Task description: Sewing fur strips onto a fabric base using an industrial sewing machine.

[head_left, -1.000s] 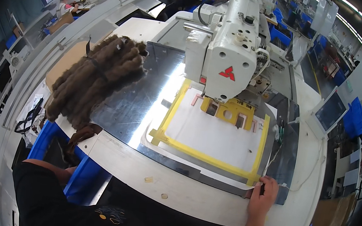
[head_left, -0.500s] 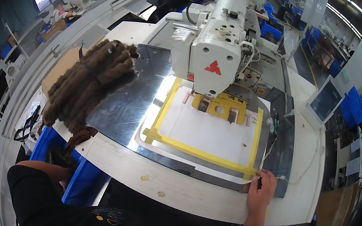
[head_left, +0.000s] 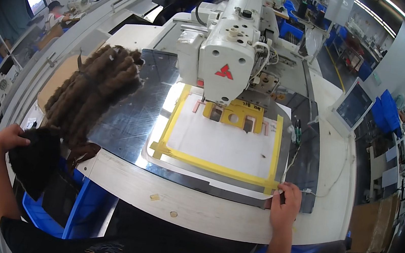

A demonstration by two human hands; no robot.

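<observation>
Near the blue bin (head_left: 89, 209), the left hand (head_left: 10, 138) clamped dark fur (head_left: 35, 163), while the right hand (head_left: 286, 205) (grip impossible to tell) lay at the frame corner (head_left: 271, 183).

left hand (head_left: 10, 138) holds black fur (head_left: 33, 161)

Dark furry piece (head_left: 35, 162), tip downward

I count my left hand (head_left: 12, 137), my right hand (head_left: 286, 205), that's two; one black fur piece (head_left: 33, 161), one brown furry bundle (head_left: 92, 86), one near sewing machine (head_left: 229, 45), one yellow plate (head_left: 225, 115), one screen (head_left: 354, 107) right!
</observation>
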